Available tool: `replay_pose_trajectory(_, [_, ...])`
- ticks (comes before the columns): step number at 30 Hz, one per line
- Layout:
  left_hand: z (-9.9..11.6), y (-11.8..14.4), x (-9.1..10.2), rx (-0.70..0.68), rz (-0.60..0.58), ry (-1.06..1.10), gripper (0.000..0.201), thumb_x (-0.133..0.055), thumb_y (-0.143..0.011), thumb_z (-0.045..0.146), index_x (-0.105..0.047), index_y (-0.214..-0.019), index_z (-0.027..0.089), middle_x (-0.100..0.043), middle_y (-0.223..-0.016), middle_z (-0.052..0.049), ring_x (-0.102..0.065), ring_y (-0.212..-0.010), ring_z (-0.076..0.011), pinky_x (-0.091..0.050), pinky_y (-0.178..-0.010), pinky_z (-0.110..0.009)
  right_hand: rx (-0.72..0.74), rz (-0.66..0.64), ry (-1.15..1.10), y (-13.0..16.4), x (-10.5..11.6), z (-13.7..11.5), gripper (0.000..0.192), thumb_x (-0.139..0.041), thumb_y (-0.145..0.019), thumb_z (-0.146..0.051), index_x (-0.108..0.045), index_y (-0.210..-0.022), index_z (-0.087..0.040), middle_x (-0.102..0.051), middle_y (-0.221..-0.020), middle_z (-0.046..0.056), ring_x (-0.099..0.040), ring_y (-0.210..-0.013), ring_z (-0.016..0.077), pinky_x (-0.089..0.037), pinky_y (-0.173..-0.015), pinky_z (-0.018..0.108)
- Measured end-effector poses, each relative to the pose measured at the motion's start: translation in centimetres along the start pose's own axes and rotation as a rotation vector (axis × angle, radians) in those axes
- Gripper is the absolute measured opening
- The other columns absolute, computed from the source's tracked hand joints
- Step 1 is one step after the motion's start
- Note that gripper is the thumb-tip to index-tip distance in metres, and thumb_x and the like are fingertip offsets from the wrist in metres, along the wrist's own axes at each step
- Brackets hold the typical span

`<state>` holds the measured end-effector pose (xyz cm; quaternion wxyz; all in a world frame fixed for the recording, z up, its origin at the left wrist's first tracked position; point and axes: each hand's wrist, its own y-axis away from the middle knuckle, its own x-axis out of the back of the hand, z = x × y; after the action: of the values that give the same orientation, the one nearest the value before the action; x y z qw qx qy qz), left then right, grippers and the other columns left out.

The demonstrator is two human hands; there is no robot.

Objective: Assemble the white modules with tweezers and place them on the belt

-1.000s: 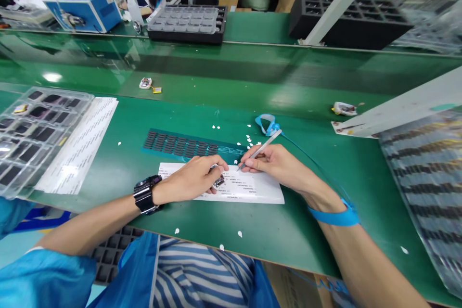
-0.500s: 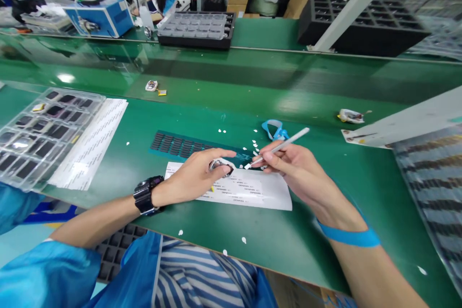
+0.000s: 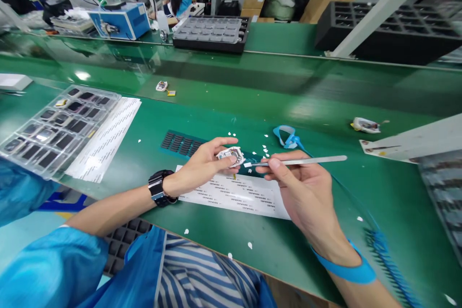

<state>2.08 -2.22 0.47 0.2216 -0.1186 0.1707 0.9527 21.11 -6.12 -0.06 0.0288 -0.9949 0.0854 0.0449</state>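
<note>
White casing [image 3: 235,152] in left hand [image 3: 202,161]

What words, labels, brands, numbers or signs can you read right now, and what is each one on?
None reads clearly enough to quote.
Central sheet: repeated rows of black print, too small and blurred.
Sheets at left: rows of print, too small.
Carton at the back: white label, too small and blurred.
Device in the left hand: any marking too small to tell.
</note>
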Motion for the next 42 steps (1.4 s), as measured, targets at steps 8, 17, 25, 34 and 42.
replay_pose_trajectory(8, [0.0,0.5,-0.1,-0.174,0.156,-0.424,0.014,-0.054,-0.096,0.029,-0.057,-0.101,0.016,-0.059,-0.083,0.002,-0.054,-0.068,-0.0081,-0.046,-0.064,-0.022,0.063,0.028,0.029,0.3,-0.2,-0.1,0.027,-0.086,-0.073,-0.047,-0.070,-0.079,-0.027,-0.075,-0.073,0.002,-0.074,-0.060,0.0204,-0.060,-0.053,0.032])
replay_pose_trajectory(17, [0.2,0.5,-0.8,-0.031,-0.038,0.008,0.031,-0.058,-0.092,0.023,-0.049,-0.122,0.021,-0.067,-0.084,-0.001,-0.072,-0.078,-0.0148,-0.057,-0.071,-0.028,0.065,0.039,0.017,0.8,-0.5,0.2,0.025,-0.084,-0.076,-0.047,-0.069,-0.081,-0.028,-0.073,-0.069,0.001,-0.075,-0.062,0.0240,-0.059,-0.051,0.034])
replay_pose_trajectory(25, [-0.3,1.0,-1.1,-0.091,-0.106,0.226,0.029,-0.058,-0.088,0.017,-0.057,-0.117,0.020,-0.074,-0.104,-0.008,-0.070,-0.109,-0.0220,-0.058,-0.087,-0.035,0.161,0.175,0.070,1.7,-1.3,0.7,0.027,-0.087,-0.074,-0.043,-0.069,-0.078,-0.023,-0.072,-0.069,-0.001,-0.073,-0.058,0.0181,-0.059,-0.051,0.028])
replay_pose_trajectory(34, [-0.5,1.3,-1.3,-0.092,-0.119,0.279,0.033,-0.059,-0.079,0.014,-0.058,-0.112,0.021,-0.075,-0.109,-0.008,-0.069,-0.112,-0.0242,-0.056,-0.091,-0.038,0.179,0.220,0.138,2.0,-1.8,0.2,0.027,-0.089,-0.070,-0.042,-0.070,-0.071,-0.022,-0.071,-0.064,0.000,-0.071,-0.056,0.0169,-0.057,-0.049,0.026])
replay_pose_trajectory(42, [-0.3,1.3,-1.4,-0.084,-0.105,0.261,0.034,-0.060,-0.078,0.015,-0.057,-0.111,0.020,-0.074,-0.110,-0.010,-0.067,-0.116,-0.0265,-0.055,-0.092,-0.040,0.207,0.205,0.190,1.9,-2.0,-0.1,0.018,-0.087,-0.069,-0.032,-0.071,-0.069,-0.024,-0.071,-0.064,0.000,-0.072,-0.058,0.0175,-0.057,-0.049,0.026])
